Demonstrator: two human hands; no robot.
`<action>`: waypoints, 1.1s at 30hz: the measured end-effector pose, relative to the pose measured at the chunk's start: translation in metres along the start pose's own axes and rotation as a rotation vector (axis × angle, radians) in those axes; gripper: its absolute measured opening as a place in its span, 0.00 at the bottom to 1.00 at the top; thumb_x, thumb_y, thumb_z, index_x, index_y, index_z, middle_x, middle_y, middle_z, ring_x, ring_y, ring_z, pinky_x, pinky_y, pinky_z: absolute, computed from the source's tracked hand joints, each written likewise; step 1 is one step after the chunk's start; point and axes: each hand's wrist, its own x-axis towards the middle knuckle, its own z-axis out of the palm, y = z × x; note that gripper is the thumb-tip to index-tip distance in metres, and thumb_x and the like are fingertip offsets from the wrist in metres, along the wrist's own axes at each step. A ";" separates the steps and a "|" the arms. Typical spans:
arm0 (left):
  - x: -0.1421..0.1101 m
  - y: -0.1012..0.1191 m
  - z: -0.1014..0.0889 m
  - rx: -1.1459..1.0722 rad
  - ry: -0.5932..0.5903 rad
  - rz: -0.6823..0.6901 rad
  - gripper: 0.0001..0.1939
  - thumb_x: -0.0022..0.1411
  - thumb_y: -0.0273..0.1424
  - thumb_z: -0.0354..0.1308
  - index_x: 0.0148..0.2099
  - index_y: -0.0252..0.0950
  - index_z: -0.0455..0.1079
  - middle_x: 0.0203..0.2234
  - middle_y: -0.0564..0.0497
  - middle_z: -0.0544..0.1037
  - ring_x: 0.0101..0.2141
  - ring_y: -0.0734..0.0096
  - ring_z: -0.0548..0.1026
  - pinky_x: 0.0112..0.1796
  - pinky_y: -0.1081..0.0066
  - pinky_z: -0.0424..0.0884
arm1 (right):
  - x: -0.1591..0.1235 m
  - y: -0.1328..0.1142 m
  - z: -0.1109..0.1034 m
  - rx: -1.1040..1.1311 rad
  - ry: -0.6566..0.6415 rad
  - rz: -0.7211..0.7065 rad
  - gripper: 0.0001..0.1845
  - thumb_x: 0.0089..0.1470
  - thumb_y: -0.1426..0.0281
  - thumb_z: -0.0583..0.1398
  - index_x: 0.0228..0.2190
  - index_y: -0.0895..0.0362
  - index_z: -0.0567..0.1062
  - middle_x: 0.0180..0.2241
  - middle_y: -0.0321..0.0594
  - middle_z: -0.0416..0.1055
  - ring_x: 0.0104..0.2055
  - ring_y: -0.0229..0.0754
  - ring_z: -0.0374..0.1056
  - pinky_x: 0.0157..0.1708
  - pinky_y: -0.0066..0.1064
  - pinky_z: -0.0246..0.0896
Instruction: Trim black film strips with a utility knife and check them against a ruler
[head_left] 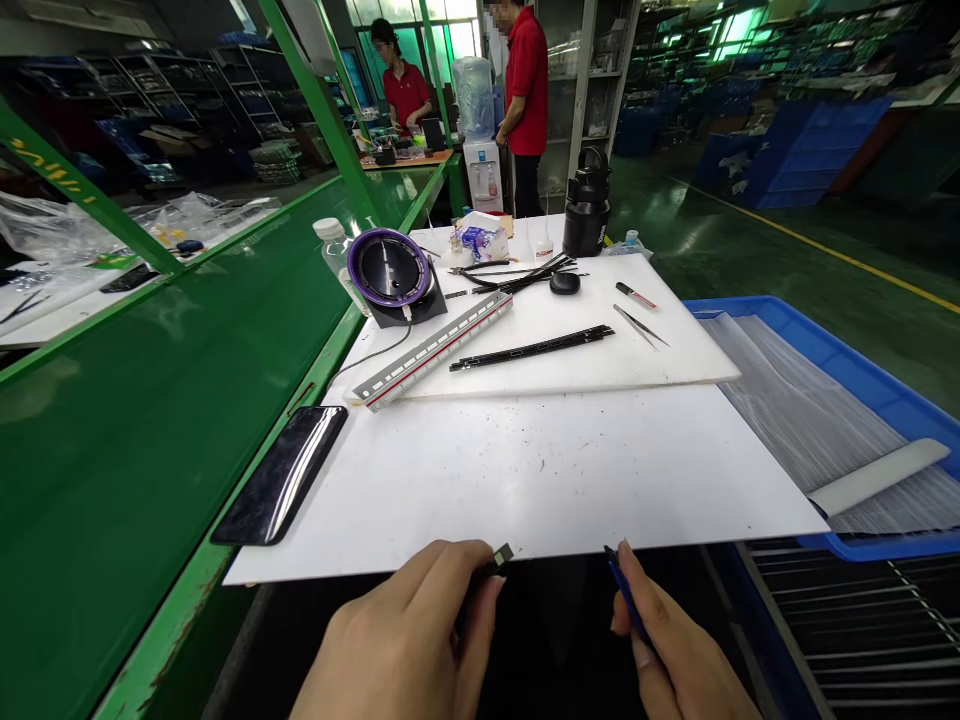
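My left hand [409, 630] is closed at the table's near edge, pinching a thin dark strip [502, 554] with pale square patches at its end. The rest of that strip is hidden behind my fingers. A slim blue tool with a dark pointed tip [628, 598] is gripped in my right hand [679, 640], its exact kind unclear. The two hands are apart, in front of the white table [525, 480]. Farther back, a bundle of black strips [532, 347] lies on a white foam board [637, 365], between a grey slotted channel [435, 350] and metal tweezers [641, 327].
A black phone [289, 475] lies at the left edge. Behind are a round purple-rimmed device [388, 267], more black strips [536, 275], a black case [565, 284] and a black bottle [586, 220]. At right stands a blue crate [832, 350] with translucent strips. Two people in red shirts are in the background.
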 end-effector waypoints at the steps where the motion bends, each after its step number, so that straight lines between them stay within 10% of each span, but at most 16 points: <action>1: 0.003 -0.001 0.003 -0.082 -0.072 -0.079 0.06 0.65 0.38 0.57 0.42 0.45 0.72 0.33 0.54 0.81 0.28 0.66 0.78 0.28 0.71 0.69 | 0.001 0.001 0.001 0.001 0.010 -0.018 0.46 0.62 0.82 0.45 0.68 0.35 0.29 0.38 0.36 0.72 0.34 0.39 0.73 0.28 0.25 0.70; 6: 0.009 -0.014 0.024 -0.842 -0.413 -0.682 0.16 0.62 0.44 0.59 0.45 0.38 0.75 0.27 0.52 0.75 0.19 0.76 0.66 0.19 0.76 0.59 | 0.013 -0.004 -0.002 0.045 -0.012 -0.090 0.39 0.64 0.79 0.43 0.69 0.41 0.38 0.37 0.38 0.72 0.34 0.41 0.72 0.32 0.31 0.70; 10: -0.002 -0.027 0.039 -1.243 -0.393 -0.891 0.21 0.59 0.47 0.64 0.41 0.33 0.77 0.24 0.56 0.68 0.16 0.85 0.57 0.17 0.80 0.49 | 0.029 -0.015 -0.007 0.046 -0.201 -0.104 0.41 0.61 0.81 0.44 0.70 0.44 0.39 0.41 0.41 0.73 0.37 0.42 0.71 0.36 0.35 0.68; 33: 0.000 -0.030 0.056 -1.127 -0.316 -0.956 0.20 0.53 0.46 0.68 0.33 0.31 0.75 0.21 0.55 0.68 0.15 0.84 0.56 0.15 0.80 0.49 | 0.051 -0.035 -0.004 -0.151 -0.533 0.012 0.41 0.55 0.80 0.50 0.69 0.59 0.47 0.46 0.50 0.73 0.40 0.50 0.73 0.38 0.40 0.68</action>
